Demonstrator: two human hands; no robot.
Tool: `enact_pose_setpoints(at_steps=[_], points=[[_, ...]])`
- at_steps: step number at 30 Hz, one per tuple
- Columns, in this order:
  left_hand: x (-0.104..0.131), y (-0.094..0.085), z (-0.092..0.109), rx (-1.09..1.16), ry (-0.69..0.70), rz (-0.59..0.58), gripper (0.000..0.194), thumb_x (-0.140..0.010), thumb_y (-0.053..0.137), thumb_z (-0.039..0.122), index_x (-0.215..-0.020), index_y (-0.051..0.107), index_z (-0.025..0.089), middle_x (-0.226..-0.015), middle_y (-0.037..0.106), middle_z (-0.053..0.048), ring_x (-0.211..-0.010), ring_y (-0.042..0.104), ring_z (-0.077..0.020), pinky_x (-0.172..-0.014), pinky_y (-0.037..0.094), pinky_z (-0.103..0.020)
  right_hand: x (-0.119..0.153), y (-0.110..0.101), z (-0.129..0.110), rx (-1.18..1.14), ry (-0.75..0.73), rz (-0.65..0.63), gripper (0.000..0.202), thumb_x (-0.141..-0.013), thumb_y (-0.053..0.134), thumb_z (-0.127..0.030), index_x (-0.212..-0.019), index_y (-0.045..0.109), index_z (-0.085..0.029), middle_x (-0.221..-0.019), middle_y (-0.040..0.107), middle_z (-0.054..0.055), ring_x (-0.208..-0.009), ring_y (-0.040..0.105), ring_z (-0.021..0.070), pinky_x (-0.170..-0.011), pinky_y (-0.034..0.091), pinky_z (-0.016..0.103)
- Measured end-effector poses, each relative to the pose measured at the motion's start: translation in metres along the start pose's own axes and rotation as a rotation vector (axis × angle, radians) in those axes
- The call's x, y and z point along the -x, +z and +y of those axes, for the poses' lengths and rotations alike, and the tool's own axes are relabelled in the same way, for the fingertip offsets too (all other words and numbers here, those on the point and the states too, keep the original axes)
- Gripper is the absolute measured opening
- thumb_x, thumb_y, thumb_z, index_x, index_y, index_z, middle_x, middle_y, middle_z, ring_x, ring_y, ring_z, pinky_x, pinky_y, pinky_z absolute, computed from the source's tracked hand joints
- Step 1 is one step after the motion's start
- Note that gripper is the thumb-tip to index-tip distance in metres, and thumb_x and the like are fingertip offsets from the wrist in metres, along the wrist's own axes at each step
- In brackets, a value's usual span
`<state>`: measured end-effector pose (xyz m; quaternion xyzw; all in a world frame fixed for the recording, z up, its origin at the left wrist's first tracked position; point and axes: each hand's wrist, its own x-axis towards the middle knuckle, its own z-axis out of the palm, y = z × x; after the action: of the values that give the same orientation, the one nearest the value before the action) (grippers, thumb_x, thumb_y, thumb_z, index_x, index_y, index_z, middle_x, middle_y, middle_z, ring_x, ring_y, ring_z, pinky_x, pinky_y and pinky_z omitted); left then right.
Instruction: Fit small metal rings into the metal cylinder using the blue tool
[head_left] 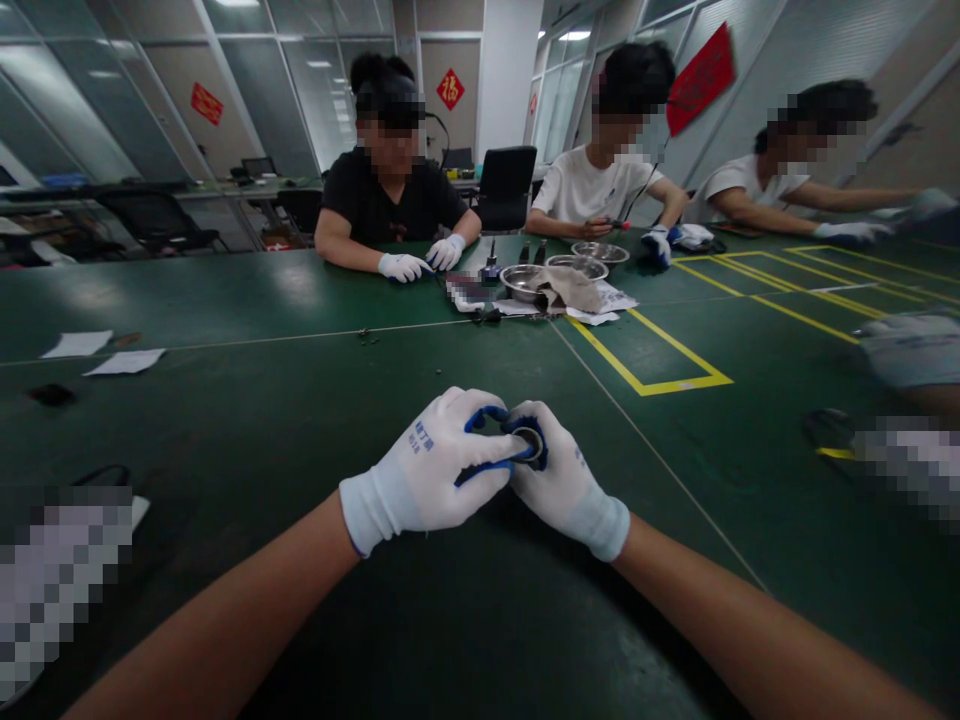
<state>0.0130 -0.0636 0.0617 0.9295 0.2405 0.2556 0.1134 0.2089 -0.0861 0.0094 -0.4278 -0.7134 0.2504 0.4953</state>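
Both of my hands wear white gloves with blue coated palms and meet above the green table. My right hand (559, 480) is closed round a small round ring-shaped metal part (534, 441), with its opening turned up towards me. My left hand (442, 460) has its fingers bent in against the same part, and one fingertip reaches over its opening. The fingers hide most of the part, so its full shape cannot be made out.
Metal bowls (517, 284) with a cloth (570, 290) stand across the green table (300, 400). Yellow tape (682, 386) marks rectangles at the right. Paper slips (124, 362) and a dark object (52, 395) lie left. Three people sit opposite; a blurred gloved hand (911, 345) is at right.
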Motion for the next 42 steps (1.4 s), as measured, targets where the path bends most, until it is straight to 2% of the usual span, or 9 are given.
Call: enact_pose_setpoints(at_steps=[5, 10, 13, 19, 27, 30, 33, 38, 42], points=[[-0.002, -0.002, 0.003, -0.008, 0.017, 0.013, 0.030, -0.096, 0.061, 0.028, -0.123, 0.073, 0.024, -0.130, 0.060, -0.013, -0.117, 0.058, -0.0287, -0.099, 0.055, -0.051, -0.001, -0.002, 0.004, 0.041, 0.002, 0.014, 0.015, -0.081, 0.063, -0.019, -0.088, 0.052, -0.024, -0.078, 0.064, -0.001, -0.068, 0.061, 0.0163, -0.061, 0.049, 0.028], [-0.003, -0.002, 0.004, -0.144, 0.065, -0.022, 0.031, -0.097, 0.059, 0.031, -0.123, 0.071, 0.022, -0.129, 0.061, -0.014, -0.115, 0.058, -0.0305, -0.095, 0.054, -0.051, -0.003, -0.004, 0.003, 0.047, -0.014, -0.006, 0.014, -0.080, 0.063, -0.018, -0.088, 0.054, -0.024, -0.077, 0.065, -0.001, -0.067, 0.060, 0.0157, -0.061, 0.048, 0.028], [-0.004, 0.000, 0.007, -0.138, 0.067, -0.021, 0.031, -0.097, 0.058, 0.031, -0.123, 0.070, 0.019, -0.126, 0.063, -0.014, -0.112, 0.060, -0.0291, -0.094, 0.054, -0.049, -0.003, -0.004, 0.002, 0.045, -0.003, 0.000, 0.013, -0.082, 0.063, -0.018, -0.088, 0.053, -0.023, -0.076, 0.063, -0.002, -0.065, 0.059, 0.0152, -0.060, 0.047, 0.027], [-0.005, 0.007, 0.017, 0.037, -0.048, 0.039, 0.025, -0.096, 0.059, 0.025, -0.117, 0.069, 0.019, -0.121, 0.066, -0.011, -0.109, 0.061, -0.0265, -0.093, 0.056, -0.047, -0.003, -0.003, 0.002, 0.040, 0.010, -0.003, 0.011, -0.085, 0.062, -0.022, -0.087, 0.052, -0.024, -0.075, 0.063, -0.001, -0.067, 0.060, 0.0163, -0.061, 0.047, 0.029], [-0.003, 0.035, 0.052, -0.061, -0.319, 0.164, 0.027, -0.096, 0.055, 0.024, -0.120, 0.065, 0.017, -0.123, 0.063, -0.013, -0.108, 0.060, -0.0296, -0.091, 0.058, -0.053, 0.002, 0.000, 0.003, 0.171, -0.032, 0.115, 0.022, -0.081, 0.059, -0.012, -0.099, 0.053, -0.023, -0.087, 0.062, 0.003, -0.075, 0.060, 0.0197, -0.066, 0.051, 0.034], [-0.003, 0.035, 0.052, -0.056, -0.338, 0.201, 0.027, -0.095, 0.055, 0.023, -0.121, 0.064, 0.019, -0.124, 0.062, -0.012, -0.108, 0.060, -0.0292, -0.091, 0.058, -0.053, 0.001, 0.002, 0.003, 0.228, -0.094, 0.159, 0.024, -0.081, 0.057, -0.011, -0.101, 0.053, -0.024, -0.095, 0.061, 0.007, -0.084, 0.061, 0.0224, -0.072, 0.054, 0.037], [-0.002, 0.033, 0.049, -0.062, -0.340, 0.218, 0.026, -0.096, 0.054, 0.023, -0.120, 0.065, 0.020, -0.122, 0.063, -0.012, -0.108, 0.061, -0.0292, -0.091, 0.059, -0.052, 0.000, 0.001, 0.005, 0.240, -0.150, 0.129, 0.023, -0.085, 0.055, -0.012, -0.105, 0.053, -0.023, -0.098, 0.061, 0.008, -0.087, 0.063, 0.0231, -0.075, 0.055, 0.039], [-0.003, 0.032, 0.056, 0.001, -0.395, 0.209, 0.022, -0.097, 0.054, 0.024, -0.114, 0.067, 0.018, -0.117, 0.064, -0.012, -0.103, 0.061, -0.0276, -0.089, 0.059, -0.051, 0.002, -0.006, 0.008, 0.279, -0.123, 0.044, 0.024, -0.087, 0.059, -0.016, -0.109, 0.054, -0.023, -0.092, 0.067, 0.006, -0.078, 0.067, 0.0213, -0.071, 0.057, 0.035], [-0.004, 0.033, 0.058, 0.019, -0.417, 0.227, 0.023, -0.096, 0.055, 0.021, -0.115, 0.067, 0.021, -0.120, 0.064, -0.010, -0.105, 0.061, -0.0275, -0.091, 0.059, -0.051, 0.001, -0.006, 0.007, 0.250, -0.138, 0.053, 0.034, -0.085, 0.062, -0.016, -0.118, 0.057, -0.023, -0.103, 0.067, 0.009, -0.090, 0.068, 0.0248, -0.081, 0.059, 0.041]])
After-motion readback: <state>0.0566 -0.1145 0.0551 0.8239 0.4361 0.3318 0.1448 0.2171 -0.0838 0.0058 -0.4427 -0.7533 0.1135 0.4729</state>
